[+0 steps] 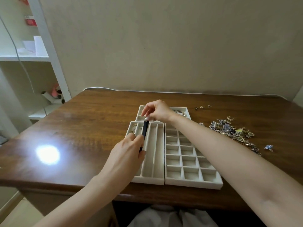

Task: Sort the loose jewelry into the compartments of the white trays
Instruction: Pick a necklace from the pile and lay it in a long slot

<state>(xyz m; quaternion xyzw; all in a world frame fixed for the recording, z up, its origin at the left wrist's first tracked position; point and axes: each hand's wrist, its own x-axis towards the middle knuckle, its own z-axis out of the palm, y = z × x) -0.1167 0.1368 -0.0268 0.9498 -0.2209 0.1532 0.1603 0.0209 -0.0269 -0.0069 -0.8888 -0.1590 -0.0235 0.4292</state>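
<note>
Your left hand curls round the near end of a long, narrow dark-blue strip, and your right hand pinches its far end. It hangs over the white long-slotted tray, beside the white grid tray. Loose silvery jewelry lies heaped on the brown wooden table, right of the trays.

Cream-white trays, dark navy strip, brown wood-grained table, silver-and-gold jewelry pile flecked blue and yellow, plain beige wall, white shelving.
</note>
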